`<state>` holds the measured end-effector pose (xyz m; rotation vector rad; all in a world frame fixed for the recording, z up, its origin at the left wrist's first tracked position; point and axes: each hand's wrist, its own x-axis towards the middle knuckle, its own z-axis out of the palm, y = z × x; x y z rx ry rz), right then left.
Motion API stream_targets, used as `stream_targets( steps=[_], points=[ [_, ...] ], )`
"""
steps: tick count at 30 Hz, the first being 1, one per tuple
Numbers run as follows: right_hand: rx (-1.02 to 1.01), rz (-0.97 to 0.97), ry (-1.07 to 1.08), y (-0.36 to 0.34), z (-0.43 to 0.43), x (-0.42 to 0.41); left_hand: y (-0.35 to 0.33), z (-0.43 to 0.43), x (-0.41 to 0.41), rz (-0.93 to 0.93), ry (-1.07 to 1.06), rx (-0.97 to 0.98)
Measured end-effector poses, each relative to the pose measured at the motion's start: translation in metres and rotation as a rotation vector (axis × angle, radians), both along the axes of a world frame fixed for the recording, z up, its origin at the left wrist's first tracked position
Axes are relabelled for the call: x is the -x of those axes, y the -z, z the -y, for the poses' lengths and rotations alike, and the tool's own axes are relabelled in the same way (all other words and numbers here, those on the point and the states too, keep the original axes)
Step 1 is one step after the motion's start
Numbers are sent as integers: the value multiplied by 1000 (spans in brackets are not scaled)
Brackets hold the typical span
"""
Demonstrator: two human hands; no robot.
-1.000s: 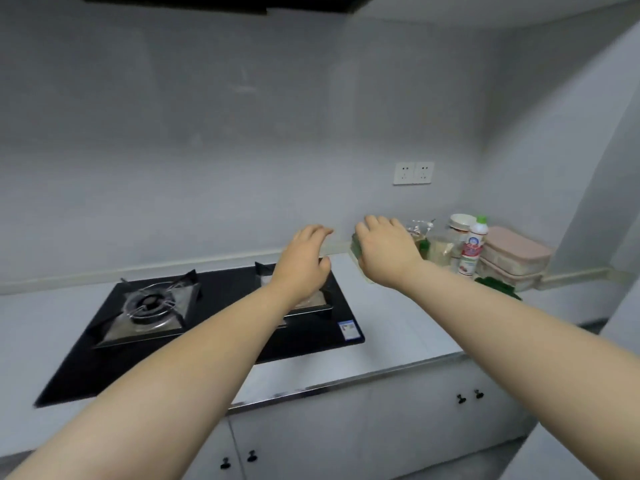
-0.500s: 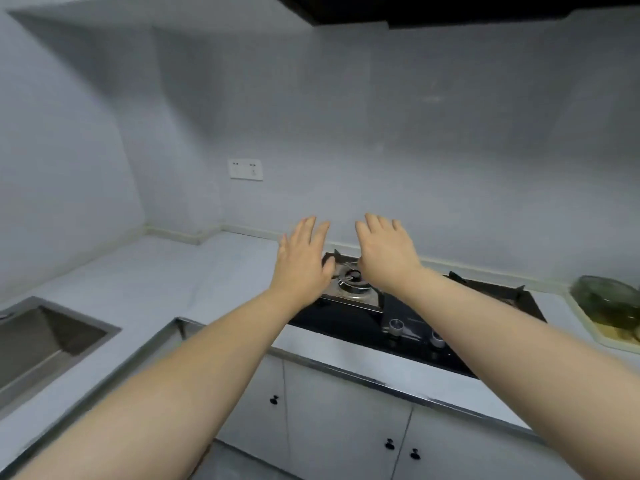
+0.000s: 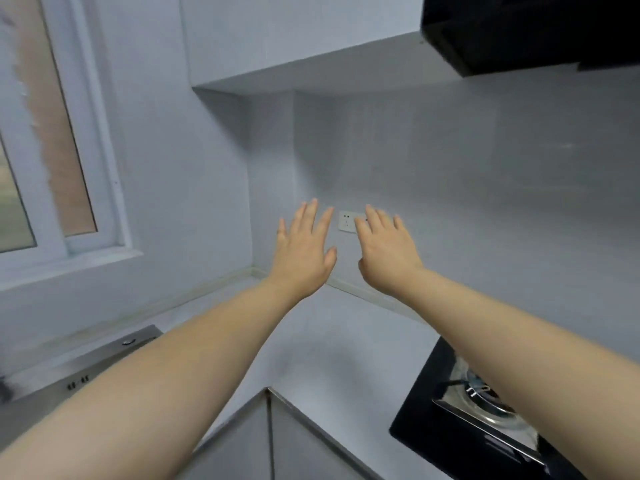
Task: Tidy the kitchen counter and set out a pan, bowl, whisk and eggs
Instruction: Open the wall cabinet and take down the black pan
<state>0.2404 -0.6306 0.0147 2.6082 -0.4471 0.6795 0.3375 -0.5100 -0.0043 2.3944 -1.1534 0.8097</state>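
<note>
Pale corner surface (image 3: pixel 346 341) below, steel sink (image 3: pixel 86 368) at left, black gas stove (image 3: pixel 433 427) at right. Above it, left hand (image 3: pixel 303 252) and right hand (image 3: pixel 388 258) hover side by side, fingers straight and spread, holding nothing, before a wall socket (image 3: pixel 347 221).

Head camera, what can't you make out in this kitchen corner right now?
- Black glass gas hob: head view; the right forearm covers part of the burner, and the frame's lower edge cuts off the rest.
- Steel sink: the left forearm and the left edge hide most of it.
- White wall socket: fingers of the right hand cover its right part.
- The pan, bowl, whisk and eggs: none in view.
</note>
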Motion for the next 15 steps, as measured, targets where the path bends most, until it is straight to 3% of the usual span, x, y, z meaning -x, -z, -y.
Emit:
stream_targets(
  steps=[15],
  points=[
    [228, 175, -70, -144, 26, -188, -136, 14, -187, 186, -142, 143]
  ],
)
